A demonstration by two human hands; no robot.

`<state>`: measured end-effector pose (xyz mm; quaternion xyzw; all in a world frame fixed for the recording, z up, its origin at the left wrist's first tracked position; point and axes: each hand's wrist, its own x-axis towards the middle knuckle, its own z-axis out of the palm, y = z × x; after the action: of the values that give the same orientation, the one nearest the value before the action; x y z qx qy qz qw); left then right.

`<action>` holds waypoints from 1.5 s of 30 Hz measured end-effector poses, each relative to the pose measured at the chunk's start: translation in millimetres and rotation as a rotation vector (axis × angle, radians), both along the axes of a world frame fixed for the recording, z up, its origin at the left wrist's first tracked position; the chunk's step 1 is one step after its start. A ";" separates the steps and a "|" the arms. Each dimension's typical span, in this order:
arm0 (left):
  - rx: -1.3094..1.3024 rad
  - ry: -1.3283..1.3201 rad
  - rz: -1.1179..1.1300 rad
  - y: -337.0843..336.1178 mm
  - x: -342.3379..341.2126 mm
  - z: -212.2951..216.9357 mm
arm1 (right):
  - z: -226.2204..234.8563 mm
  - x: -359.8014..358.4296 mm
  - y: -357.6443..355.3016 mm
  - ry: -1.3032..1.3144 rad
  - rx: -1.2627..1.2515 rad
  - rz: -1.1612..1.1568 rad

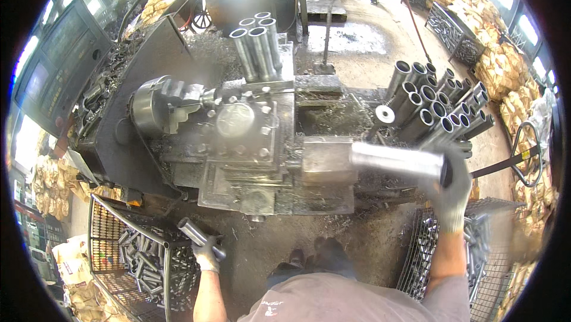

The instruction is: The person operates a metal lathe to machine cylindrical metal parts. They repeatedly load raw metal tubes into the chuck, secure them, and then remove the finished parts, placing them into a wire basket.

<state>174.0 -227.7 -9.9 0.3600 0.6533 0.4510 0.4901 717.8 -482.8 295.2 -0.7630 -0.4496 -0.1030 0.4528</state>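
Observation:
My left hand (208, 255), in a light work glove, is closed around a short metal tube (191, 230) beside the rim of the left wire basket (168, 268). The tube slants up and to the left. On the right, my gloved right hand (455, 190) grips the near end of a longer shiny metal tube (395, 160), smeared by motion. That tube points left across the grey block (326, 160) at the lathe's right side. The lathe chuck (151, 108) and its square tool post (236, 121) stand to the left of it.
Several upright tubes (428, 96) crowd behind my right hand, and a smaller group (257, 51) stands behind the tool post. The left basket and a right wire basket (416, 256) hold many tubes. Metal chips lie about the machine. A black lever frame (526, 158) juts in at right.

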 end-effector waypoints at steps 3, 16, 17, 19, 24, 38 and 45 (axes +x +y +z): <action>0.180 -0.079 -0.050 43.2 21.1 71.3 | 42.1 6.6 142.4 -0.039 -0.026 -0.011; 0.711 0.324 -0.794 162.1 115.3 166.1 | -2.2 57.9 487.5 -0.020 -0.551 0.113; 0.597 0.271 -0.806 163.4 121.8 165.4 | -1.3 60.2 488.5 -0.022 -0.535 0.116; 0.602 0.298 -0.927 172.7 137.7 163.4 | -8.5 75.2 479.0 -0.177 -0.480 0.028; 0.352 0.309 -0.990 181.7 133.2 127.8 | 92.6 -91.4 457.8 -0.126 -0.830 0.244; 0.508 0.145 -0.792 210.3 42.7 159.9 | -6.7 -143.2 515.9 0.229 -1.048 0.726; 0.502 0.018 -0.881 243.1 71.7 167.5 | -8.2 -130.0 517.4 0.235 -0.906 0.946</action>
<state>245.7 15.5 157.6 0.7120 0.3153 0.3414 0.5265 587.8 34.6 287.0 -0.6044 -0.6824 0.3901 0.1296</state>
